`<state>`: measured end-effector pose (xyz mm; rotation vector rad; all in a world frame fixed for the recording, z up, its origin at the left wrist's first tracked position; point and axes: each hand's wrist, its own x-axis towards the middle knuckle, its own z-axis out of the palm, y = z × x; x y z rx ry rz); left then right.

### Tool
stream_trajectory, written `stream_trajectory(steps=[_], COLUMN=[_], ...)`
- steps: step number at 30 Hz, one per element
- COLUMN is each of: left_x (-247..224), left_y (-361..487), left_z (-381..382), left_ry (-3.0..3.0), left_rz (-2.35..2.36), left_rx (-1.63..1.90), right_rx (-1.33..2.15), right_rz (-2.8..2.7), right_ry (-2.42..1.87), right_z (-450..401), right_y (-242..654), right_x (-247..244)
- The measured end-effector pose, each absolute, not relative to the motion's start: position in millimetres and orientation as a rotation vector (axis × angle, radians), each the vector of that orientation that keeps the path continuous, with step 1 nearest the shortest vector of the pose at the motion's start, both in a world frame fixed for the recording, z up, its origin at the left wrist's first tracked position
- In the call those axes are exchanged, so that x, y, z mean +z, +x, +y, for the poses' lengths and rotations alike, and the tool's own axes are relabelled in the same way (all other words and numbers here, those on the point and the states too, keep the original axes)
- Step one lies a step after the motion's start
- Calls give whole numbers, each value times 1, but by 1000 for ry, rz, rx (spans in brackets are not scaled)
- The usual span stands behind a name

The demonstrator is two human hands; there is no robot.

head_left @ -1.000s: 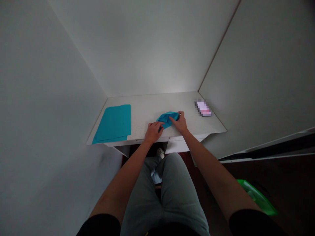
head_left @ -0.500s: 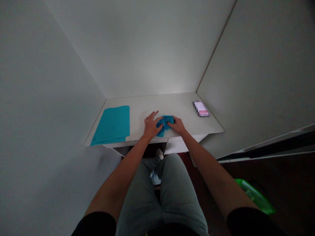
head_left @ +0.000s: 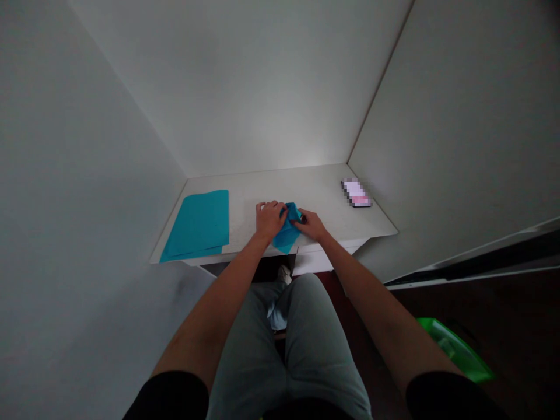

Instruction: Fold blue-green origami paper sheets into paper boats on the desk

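White narrow desk (head_left: 284, 184) between white walls. Flat teal cloth sheet (head_left: 196, 226) on desk's left end, well apart from hands. Bunched teal cloth piece (head_left: 287, 232) mid-desk at front edge. Left hand (head_left: 270, 220) and right hand (head_left: 312, 226) close together, clamped on it from either side. Pale pixelated rectangular object (head_left: 356, 193) at right rear corner, too blurred to name. Bright green plastic item (head_left: 455, 350) on dark floor, lower right.
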<state>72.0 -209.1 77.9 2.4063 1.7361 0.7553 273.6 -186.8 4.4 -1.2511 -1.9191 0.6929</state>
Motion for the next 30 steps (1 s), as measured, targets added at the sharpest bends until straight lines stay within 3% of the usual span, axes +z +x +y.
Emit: stream_trajectory(steps=[12, 20, 30], left_x=[76, 91, 104], left_y=[73, 61, 13], left_z=[-205, -185, -175], left_ry=[2150, 1915, 1403], left_rz=[1891, 1552, 1700], left_rx=[759, 1242, 1363], right_rx=[598, 702, 707], right_rz=[-2079, -1898, -1728], right_ry=[-1256, -1299, -1303], right_z=[-192, -186, -182], right_y=[268, 271, 273], right_x=[12, 7, 4])
